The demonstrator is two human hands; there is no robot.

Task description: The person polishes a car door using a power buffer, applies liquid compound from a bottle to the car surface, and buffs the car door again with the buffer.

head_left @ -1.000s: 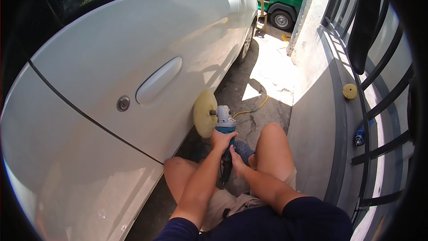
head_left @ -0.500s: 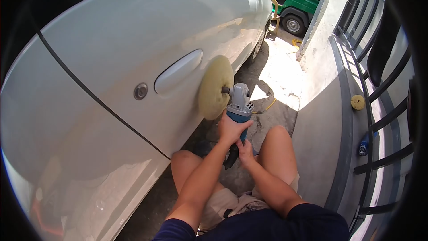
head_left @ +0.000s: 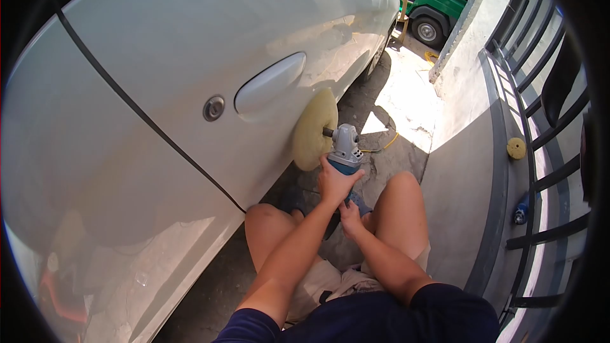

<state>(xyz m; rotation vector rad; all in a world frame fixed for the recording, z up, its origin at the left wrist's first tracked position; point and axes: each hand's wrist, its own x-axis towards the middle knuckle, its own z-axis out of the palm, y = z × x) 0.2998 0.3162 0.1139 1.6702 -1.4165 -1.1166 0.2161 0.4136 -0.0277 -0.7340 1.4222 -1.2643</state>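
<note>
My left hand (head_left: 338,181) is wrapped round the teal body of a power polisher (head_left: 346,146) with a silver head, just below that head. Lower down, my right hand (head_left: 350,217) is closed round its rear part. A large round yellowish pad (head_left: 316,129) on the tool's spindle faces the white car door (head_left: 210,25) and appears to lie against it, below and to the right of the door handle (head_left: 270,86). Left of the handle is a round keyhole (head_left: 214,108).
Barred metalwork (head_left: 559,121) runs along the right wall. A small yellow sponge disc (head_left: 516,148) and a blue bottle (head_left: 521,209) are beside the bars. A yellow cord (head_left: 389,141) lies on the ground. A green vehicle (head_left: 440,3) stands farther back.
The polisher and both hands have moved up and to the right in view, with a slight drop since the middle frame. The car and wall have also shifted in view. Both hands keep their hold.
</note>
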